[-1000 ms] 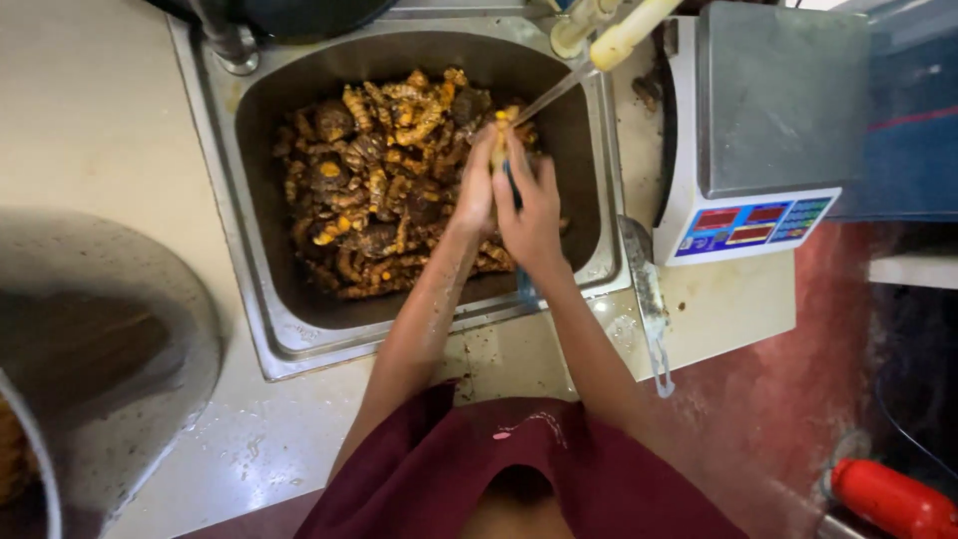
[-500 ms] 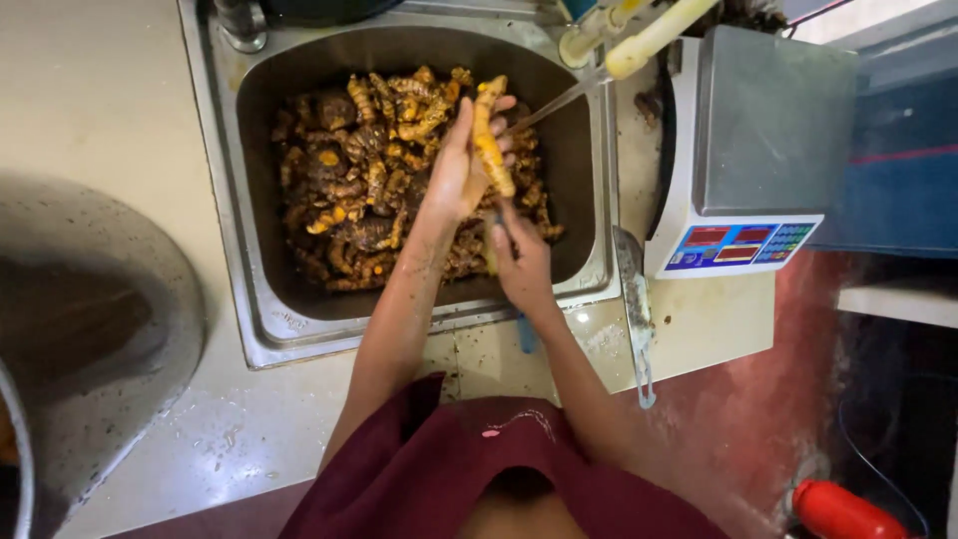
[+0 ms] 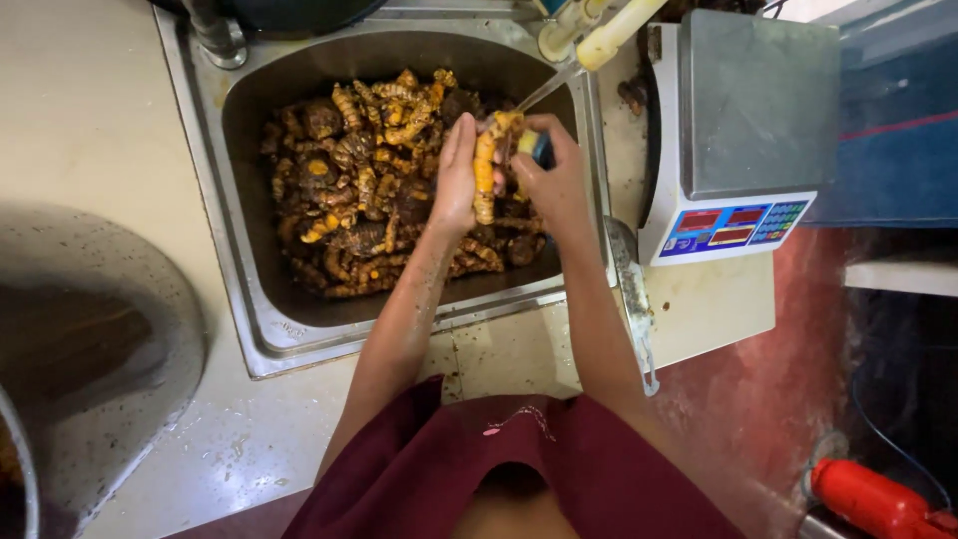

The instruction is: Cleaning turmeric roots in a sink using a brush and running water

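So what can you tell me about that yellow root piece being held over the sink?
The root piece is long, knobbly and bright orange-yellow, ringed with darker bands, and looks wet. It stands roughly upright above the metal sink, over a heap of similar muddy brown roots. The left hand grips it along one side; the right hand touches its upper end while holding a small blue-handled tool.

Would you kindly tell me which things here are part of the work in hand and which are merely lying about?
In hand: left hand, right hand, yellow root, small tool, sink of roots.
Lying about: weighing scale, red object, pale hose.
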